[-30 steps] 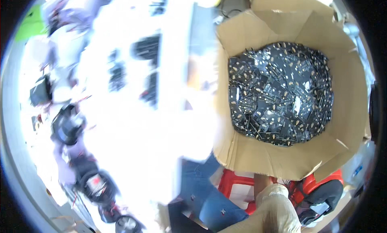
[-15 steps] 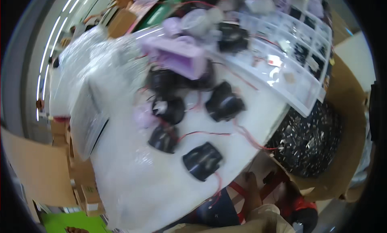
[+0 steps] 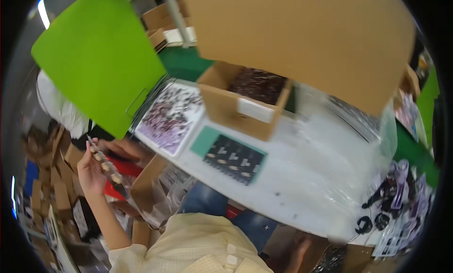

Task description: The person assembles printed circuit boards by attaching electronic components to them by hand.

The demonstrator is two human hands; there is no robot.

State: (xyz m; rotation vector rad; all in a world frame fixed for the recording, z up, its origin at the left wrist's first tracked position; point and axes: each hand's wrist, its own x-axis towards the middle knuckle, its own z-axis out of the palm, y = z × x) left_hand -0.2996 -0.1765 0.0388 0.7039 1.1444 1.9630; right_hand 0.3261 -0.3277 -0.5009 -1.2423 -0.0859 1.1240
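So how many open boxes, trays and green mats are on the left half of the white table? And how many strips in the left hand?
Open cardboard box: 1
White tray: 1
Green mat: 1
Blurred strip in the left hand: 1 that I can make out
Total: 4

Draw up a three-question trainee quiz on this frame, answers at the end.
1. True or false: the person's left hand is empty.

2. What lies on the flat green sheet?
A) a pair of scissors
B) a dark panel with light pieces
C) a roll of tape

3. Fill in: the small pieces in the white tray are black, dark red and ____.

Key: 1. False; it holds a thin strip. 2. B. 3. purple.
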